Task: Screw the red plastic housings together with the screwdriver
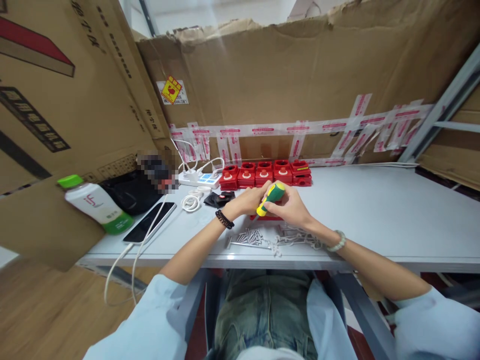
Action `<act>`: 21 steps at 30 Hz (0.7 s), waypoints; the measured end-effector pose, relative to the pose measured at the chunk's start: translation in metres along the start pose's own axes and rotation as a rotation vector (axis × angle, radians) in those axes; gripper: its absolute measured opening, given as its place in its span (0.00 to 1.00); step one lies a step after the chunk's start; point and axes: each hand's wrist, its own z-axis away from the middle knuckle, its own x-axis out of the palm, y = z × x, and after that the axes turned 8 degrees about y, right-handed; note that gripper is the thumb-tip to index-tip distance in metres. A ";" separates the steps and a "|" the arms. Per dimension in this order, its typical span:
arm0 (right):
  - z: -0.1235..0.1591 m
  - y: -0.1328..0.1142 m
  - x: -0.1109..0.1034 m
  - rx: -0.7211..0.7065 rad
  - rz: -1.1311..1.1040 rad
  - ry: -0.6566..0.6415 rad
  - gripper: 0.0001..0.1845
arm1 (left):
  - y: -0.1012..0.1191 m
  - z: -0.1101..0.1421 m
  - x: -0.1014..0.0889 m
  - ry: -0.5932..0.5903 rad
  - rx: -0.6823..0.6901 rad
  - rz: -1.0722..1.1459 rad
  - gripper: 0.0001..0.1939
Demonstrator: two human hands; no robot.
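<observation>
My right hand [291, 206] is wrapped round the green and yellow handle of a screwdriver [270, 198], which tilts down to the left. My left hand [248, 200] is closed over a red part [267, 217] lying on the grey table [375, 220]; only the part's lower edge shows under the hands. The screwdriver's tip is hidden between the hands. A heap of silver screws [252, 236] and metal pieces [296, 236] lies just in front of my wrists.
A row of red parts [266, 173] stands behind my hands, with a black part [219, 198] to their left. A white power strip [200, 178], coiled cable [190, 202], phone [150, 222], black bag [129, 192] and green-capped bottle [95, 204] sit at left. Cardboard walls [285, 75] surround the table.
</observation>
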 end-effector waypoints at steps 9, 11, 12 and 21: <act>-0.001 -0.004 -0.005 0.037 -0.039 0.045 0.08 | 0.005 0.002 -0.003 0.016 0.002 0.040 0.25; -0.002 -0.004 -0.008 0.048 -0.033 0.076 0.09 | 0.007 0.003 -0.005 0.017 -0.010 0.055 0.25; -0.002 -0.004 -0.009 0.055 -0.028 0.092 0.09 | 0.007 0.003 -0.005 0.016 -0.009 0.064 0.27; -0.006 -0.001 -0.013 0.118 -0.064 0.177 0.13 | 0.008 0.003 -0.006 0.018 -0.007 0.076 0.34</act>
